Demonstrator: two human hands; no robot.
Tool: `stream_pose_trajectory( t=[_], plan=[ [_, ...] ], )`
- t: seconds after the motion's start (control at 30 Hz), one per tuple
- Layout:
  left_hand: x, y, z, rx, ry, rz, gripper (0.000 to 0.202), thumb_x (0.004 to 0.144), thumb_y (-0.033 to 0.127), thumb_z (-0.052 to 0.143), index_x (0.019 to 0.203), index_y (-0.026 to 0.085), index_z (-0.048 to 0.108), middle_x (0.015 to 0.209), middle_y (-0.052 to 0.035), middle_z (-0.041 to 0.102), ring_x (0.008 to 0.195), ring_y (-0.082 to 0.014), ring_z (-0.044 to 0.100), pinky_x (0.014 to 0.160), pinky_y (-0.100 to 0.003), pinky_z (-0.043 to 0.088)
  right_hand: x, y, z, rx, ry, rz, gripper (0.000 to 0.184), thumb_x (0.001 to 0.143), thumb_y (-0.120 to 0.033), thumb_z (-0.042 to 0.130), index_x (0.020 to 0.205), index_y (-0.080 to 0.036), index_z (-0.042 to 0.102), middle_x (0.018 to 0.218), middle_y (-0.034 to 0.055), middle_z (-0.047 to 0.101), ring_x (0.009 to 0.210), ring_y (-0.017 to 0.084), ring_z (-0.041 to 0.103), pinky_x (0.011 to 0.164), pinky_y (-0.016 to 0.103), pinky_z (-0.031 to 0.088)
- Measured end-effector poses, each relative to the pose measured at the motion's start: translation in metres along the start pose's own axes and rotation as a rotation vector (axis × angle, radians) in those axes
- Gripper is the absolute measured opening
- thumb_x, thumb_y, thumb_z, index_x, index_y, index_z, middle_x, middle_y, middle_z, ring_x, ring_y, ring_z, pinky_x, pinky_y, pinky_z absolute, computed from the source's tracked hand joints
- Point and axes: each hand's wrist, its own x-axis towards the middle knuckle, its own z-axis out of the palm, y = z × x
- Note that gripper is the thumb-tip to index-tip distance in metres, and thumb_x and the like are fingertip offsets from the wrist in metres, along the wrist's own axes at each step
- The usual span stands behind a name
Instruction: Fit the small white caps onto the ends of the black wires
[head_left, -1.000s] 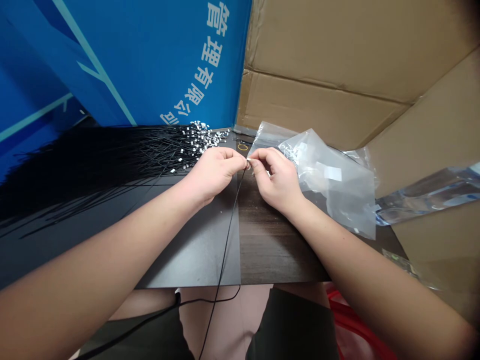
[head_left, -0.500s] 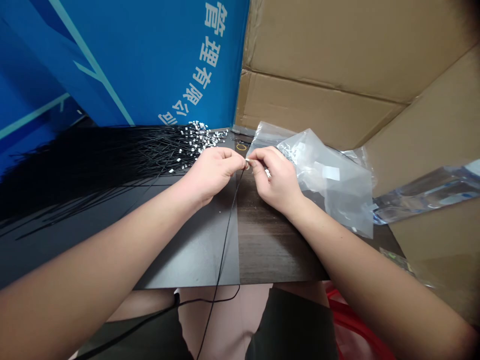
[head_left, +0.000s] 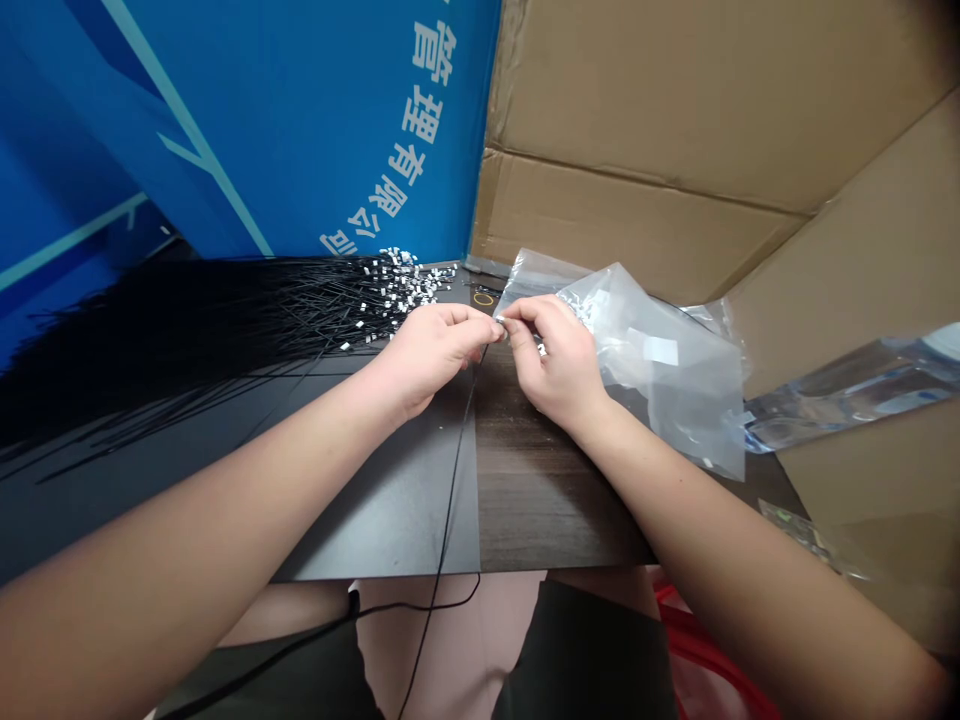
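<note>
Over the middle of the table, my left hand (head_left: pixel 431 355) pinches the upper end of a thin black wire (head_left: pixel 451 490). The wire runs down over the table edge to my lap. My right hand (head_left: pixel 559 360) meets it fingertip to fingertip, its thumb and index finger closed on a tiny white connector (head_left: pixel 500 320) at the wire's end. How the two fit together is hidden by my fingers. More small white pieces (head_left: pixel 541 349) show in the curl of my right hand. To the left lies a large bundle of black wires (head_left: pixel 225 310) with white connectors (head_left: pixel 397 280) on their ends.
Clear plastic bags (head_left: pixel 694 400) lie right of my right hand. A yellow ring mark (head_left: pixel 484 299) shows behind my hands. Blue panel (head_left: pixel 300 120) and cardboard (head_left: pixel 645 90) stand at the back. A transparent plastic package (head_left: pixel 862 385) leans at the right. A black cable (head_left: pixel 300 635) crosses my lap.
My hands stay together with the wire end and connector between them; the left fingertips have shifted slightly right. The whole view has tilted up a little.
</note>
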Motion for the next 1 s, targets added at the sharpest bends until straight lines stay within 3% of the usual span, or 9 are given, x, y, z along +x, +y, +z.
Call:
stream_pose_trajectory(
  t=[0.53, 1.0],
  plan=[
    [0.0004, -0.0072, -0.0014, 0.021, 0.007, 0.049, 0.015, 0.076, 0.029, 0.076, 0.069, 0.018, 0.068, 0.066, 0.001, 0.057, 0.064, -0.0125, 0.046, 0.065, -0.032, 0.035, -0.0002, -0.0019, 0.0009, 0.019, 0.003, 0.003, 0.013, 0.104, -0.016, 0.053, 0.098, -0.024, 0.062, 0.096, 0.0058, 0.073, 0.09, 0.021, 0.067, 0.081, 0.038, 0.054],
    [-0.0002, -0.0028, 0.0035, -0.164, -0.012, -0.061, 0.019, 0.069, 0.021, 0.073, 0.057, 0.019, 0.058, 0.064, -0.0004, 0.053, 0.062, -0.0118, 0.043, 0.058, -0.031, 0.033, -0.0018, -0.0037, 0.0022, 0.05, -0.003, 0.038, 0.014, 0.104, -0.017, 0.053, 0.097, -0.023, 0.062, 0.095, 0.005, 0.072, 0.086, 0.019, 0.065, 0.078, 0.036, 0.053]
  ],
)
